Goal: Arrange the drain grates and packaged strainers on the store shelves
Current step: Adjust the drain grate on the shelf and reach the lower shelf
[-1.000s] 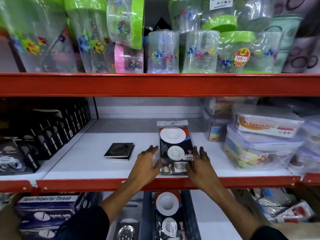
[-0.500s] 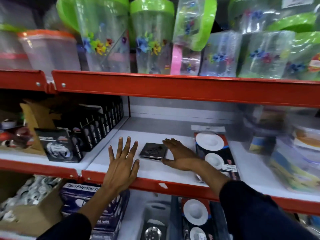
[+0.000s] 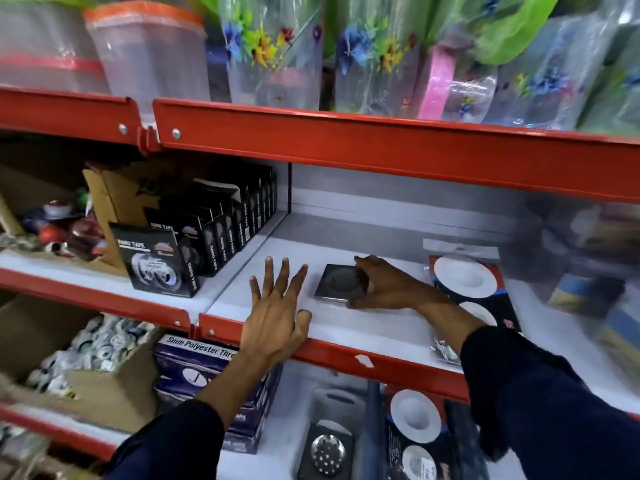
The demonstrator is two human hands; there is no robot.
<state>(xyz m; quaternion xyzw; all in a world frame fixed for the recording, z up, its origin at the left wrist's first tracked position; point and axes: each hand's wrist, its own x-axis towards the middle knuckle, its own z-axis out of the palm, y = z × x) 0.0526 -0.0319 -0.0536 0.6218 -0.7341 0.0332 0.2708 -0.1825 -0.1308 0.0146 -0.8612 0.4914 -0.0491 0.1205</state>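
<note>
A dark square drain grate point(image 3: 337, 281) lies flat on the white middle shelf point(image 3: 363, 327). My right hand point(image 3: 386, 287) curls over its right edge, fingers gripping it. My left hand point(image 3: 277, 306) rests flat on the shelf just left of the grate, fingers spread, holding nothing. A packaged strainer point(image 3: 467, 289) with two white discs lies on the shelf right of my right forearm. Below, on the lower shelf, sit another drain grate point(image 3: 327, 450) with a round perforated centre and another packaged strainer point(image 3: 417, 431).
Black nano tape boxes point(image 3: 194, 244) fill the shelf to the left. Clear plastic containers point(image 3: 588, 282) stand blurred at the right. Flowered plastic jars point(image 3: 277, 53) line the upper shelf above a red rail point(image 3: 381, 143). A polyester thread box point(image 3: 204, 368) and a cardboard box point(image 3: 79, 358) sit below.
Both hands left the packaged strainer and moved left. My right hand reached the square drain grate and now grips its right edge. My left hand settled flat beside it.
</note>
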